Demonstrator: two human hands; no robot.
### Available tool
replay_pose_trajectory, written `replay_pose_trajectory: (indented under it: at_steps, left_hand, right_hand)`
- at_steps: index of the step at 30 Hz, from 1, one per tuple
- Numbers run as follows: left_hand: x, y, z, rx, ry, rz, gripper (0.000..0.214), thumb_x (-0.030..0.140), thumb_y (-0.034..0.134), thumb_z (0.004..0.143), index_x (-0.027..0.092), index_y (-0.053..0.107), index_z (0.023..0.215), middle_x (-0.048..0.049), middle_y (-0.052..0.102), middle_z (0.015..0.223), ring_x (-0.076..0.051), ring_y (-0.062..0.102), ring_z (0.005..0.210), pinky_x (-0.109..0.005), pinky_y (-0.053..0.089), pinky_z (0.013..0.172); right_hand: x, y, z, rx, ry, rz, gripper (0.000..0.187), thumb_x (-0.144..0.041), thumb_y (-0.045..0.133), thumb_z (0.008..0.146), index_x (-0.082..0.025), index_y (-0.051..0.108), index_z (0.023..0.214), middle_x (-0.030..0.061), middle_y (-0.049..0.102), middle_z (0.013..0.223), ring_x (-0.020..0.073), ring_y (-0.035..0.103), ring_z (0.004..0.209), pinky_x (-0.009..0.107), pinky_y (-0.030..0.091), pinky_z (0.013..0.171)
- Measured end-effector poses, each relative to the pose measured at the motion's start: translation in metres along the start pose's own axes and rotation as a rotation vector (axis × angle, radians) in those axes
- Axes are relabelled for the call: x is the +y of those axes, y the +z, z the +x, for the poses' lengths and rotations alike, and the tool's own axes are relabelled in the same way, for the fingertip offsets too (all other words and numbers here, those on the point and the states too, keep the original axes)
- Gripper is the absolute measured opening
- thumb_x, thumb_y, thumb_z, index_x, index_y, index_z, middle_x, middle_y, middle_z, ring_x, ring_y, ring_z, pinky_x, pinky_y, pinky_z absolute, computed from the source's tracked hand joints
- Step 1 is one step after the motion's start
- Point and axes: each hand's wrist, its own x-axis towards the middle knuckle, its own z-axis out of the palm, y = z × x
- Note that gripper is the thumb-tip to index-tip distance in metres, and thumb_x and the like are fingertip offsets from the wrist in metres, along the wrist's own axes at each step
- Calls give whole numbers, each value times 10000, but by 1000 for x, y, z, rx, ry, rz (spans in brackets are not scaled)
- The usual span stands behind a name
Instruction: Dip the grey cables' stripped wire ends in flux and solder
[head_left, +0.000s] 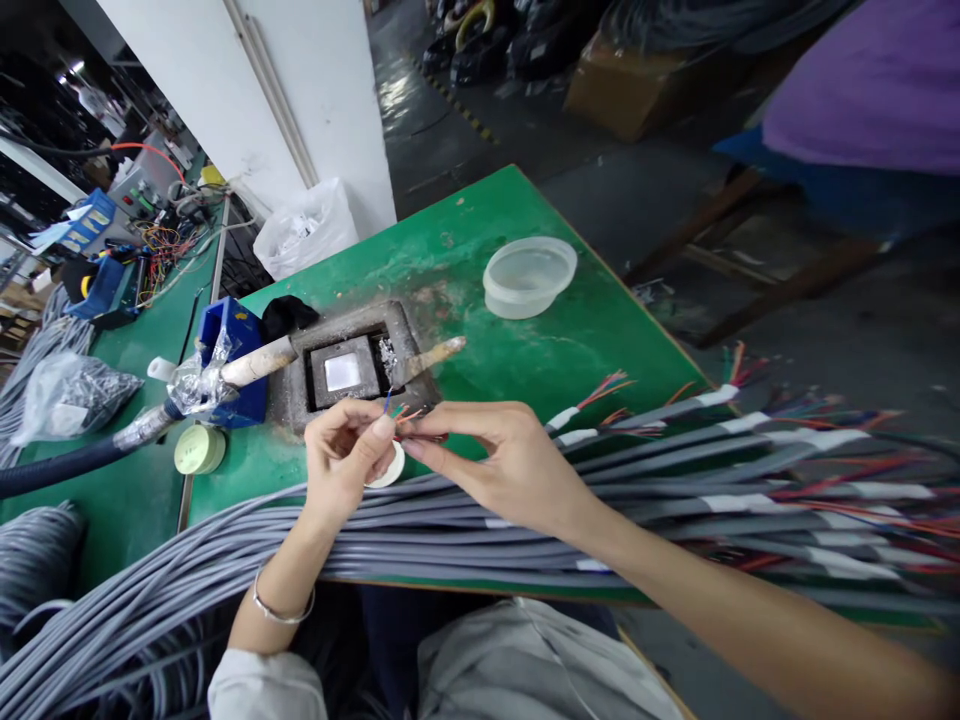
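Fine coloured wires point(400, 411), blue, orange and others, are pinched between the fingertips of my left hand point(346, 455) and my right hand point(506, 455). My two hands meet just above the near side of a solder pot point(295, 392), whose square well shows bright metal. A flat scraper point(435, 358) with a worn handle rests on the pot's right rim. Below my fingers, a small white round dish point(386, 468) is partly hidden. Under both forearms runs a thick bundle of grey cables point(450, 545), with white-taped ends and bared coloured wires on the right.
An oval plastic tub point(525, 285) stands on the green table point(480, 380). Left of the pot are a hose nozzle point(259, 362), a blue bin point(244, 395) and a round yellowish container point(199, 450). A white bag point(307, 235) sits beside the pillar point(330, 90).
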Motion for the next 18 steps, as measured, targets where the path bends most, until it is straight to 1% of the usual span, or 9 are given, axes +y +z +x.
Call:
replay_pose_trajectory:
  at_steps: [3, 5, 7, 9, 11, 14, 18]
  left_hand:
    - [1, 0, -2, 24, -45, 35, 237, 362, 701, 717, 144, 610, 693, 5, 623, 531, -20, 364, 332, -146, 273, 321]
    - [3, 3, -4, 49, -33, 109, 236, 355, 705, 714, 140, 615, 680, 2, 623, 520, -29, 394, 350, -149, 293, 338]
    - [5, 6, -6, 51, -7, 179, 228, 343, 701, 718, 137, 622, 662, 1, 620, 507, -36, 417, 361, -154, 307, 350]
    - [6, 8, -7, 56, 13, 237, 227, 342, 693, 726, 137, 629, 653, -2, 625, 507, -42, 430, 366, -159, 315, 355]
    - [5, 10, -7, 68, 15, 262, 243, 360, 686, 729, 135, 632, 652, -6, 631, 511, -44, 429, 362, -165, 314, 352]
    - [4, 9, -7, 91, 1, 235, 268, 381, 686, 725, 131, 626, 647, -9, 635, 519, -37, 410, 349, -164, 298, 342]
    - [4, 7, -5, 95, -29, 142, 277, 378, 699, 713, 133, 600, 633, 7, 611, 498, -23, 366, 333, -153, 276, 334]
  right_hand:
    - [-3, -4, 1, 65, 19, 42, 40, -192, 645, 699, -183, 674, 723, 13, 683, 668, 137, 615, 616, 252, 497, 597]
    - [-5, -6, 2, 140, 14, 63, 80, -210, 666, 676, -191, 677, 752, 12, 670, 671, 139, 601, 626, 256, 495, 602]
    - [-5, -7, 2, 190, 11, 75, 46, -227, 655, 714, -196, 679, 738, 15, 670, 667, 137, 603, 626, 257, 489, 601]
    - [-4, -6, 2, 223, 13, 62, 75, -228, 638, 754, -201, 676, 695, 12, 675, 651, 131, 602, 602, 254, 477, 581]
    - [-3, -5, 1, 241, 6, 33, 114, -216, 634, 769, -205, 672, 662, 3, 674, 627, 124, 589, 568, 250, 459, 551]
    - [-1, -4, -1, 245, -20, 3, 111, -204, 637, 775, -204, 676, 671, -6, 663, 607, 115, 572, 545, 244, 446, 530]
    - [-1, -3, -1, 185, -97, -12, 107, -158, 608, 788, -193, 668, 708, 7, 676, 661, 119, 589, 590, 248, 464, 567]
